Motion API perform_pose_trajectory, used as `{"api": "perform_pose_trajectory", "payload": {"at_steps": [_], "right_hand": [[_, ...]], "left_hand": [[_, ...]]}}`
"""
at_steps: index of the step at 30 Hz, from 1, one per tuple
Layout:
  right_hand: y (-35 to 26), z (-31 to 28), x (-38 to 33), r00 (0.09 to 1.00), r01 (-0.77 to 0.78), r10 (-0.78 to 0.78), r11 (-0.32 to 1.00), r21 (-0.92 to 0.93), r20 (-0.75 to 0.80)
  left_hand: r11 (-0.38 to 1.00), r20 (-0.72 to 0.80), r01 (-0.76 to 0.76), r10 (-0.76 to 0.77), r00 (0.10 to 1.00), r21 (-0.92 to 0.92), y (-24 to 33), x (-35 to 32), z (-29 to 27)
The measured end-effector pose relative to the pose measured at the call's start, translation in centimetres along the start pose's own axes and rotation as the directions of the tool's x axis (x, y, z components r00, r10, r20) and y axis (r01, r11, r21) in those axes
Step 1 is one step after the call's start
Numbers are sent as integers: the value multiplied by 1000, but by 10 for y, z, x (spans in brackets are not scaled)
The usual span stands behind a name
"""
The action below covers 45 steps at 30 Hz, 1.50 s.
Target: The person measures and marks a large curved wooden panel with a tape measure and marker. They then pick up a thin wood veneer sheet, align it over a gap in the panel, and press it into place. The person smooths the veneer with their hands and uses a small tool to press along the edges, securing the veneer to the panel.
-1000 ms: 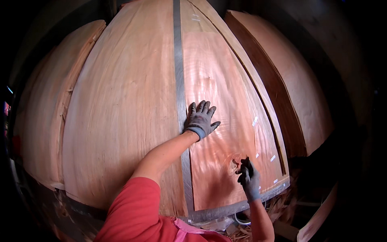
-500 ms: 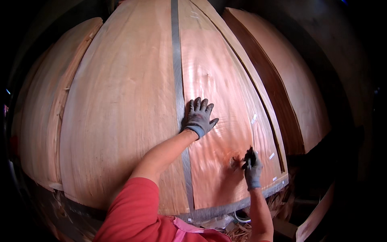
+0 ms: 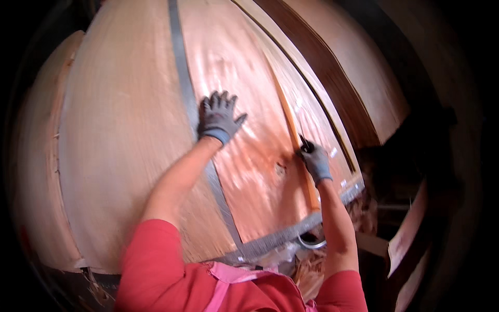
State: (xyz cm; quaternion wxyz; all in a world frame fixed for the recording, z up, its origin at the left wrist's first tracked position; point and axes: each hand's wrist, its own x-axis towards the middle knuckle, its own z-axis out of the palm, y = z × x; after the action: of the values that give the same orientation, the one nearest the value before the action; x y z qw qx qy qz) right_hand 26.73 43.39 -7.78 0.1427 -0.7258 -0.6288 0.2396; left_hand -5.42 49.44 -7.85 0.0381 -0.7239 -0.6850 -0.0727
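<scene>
Pinkish wood, thin and rippled, made up the sheet [image 3: 244, 182] being worked, which lay toward the right edge of the bench [image 3: 296, 229], its lower end just inside the near edge. Flat on it, beside the grey strip [image 3: 182, 67], the gloved left grip [image 3: 217, 118] rested palm down, fingers spread apart and holding nothing. Near the bench's right near corner, the right grip [image 3: 317, 161] had its fingers together, clamped on a dark tool [image 3: 307, 147] with a slim tip pointing toward the far edge.

That tip stood by an orange-brown band [image 3: 313, 197] along the sheet's right side; whether the band was a lifted edge or a separate strip could not be told, nor whether the tip touched wood. The step looked like trimming along that line. Doing it well called for firm, even pressure from the spread palm, so that the ripples did not creep, and for keeping those fingers off the tool's line, as they were. A steady, shallow stroke along the grain seemed wise, with care near the knot [image 3: 281, 169], where the wood would probably tear most easily.
</scene>
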Motion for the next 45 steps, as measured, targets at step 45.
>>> {"api": "perform_pose_trajectory", "payload": {"at_steps": [45], "right_hand": [[-298, 108, 282, 898, 429, -415, 753, -499, 146]], "left_hand": [[934, 3, -60, 65, 998, -353, -23, 8, 13]]}}
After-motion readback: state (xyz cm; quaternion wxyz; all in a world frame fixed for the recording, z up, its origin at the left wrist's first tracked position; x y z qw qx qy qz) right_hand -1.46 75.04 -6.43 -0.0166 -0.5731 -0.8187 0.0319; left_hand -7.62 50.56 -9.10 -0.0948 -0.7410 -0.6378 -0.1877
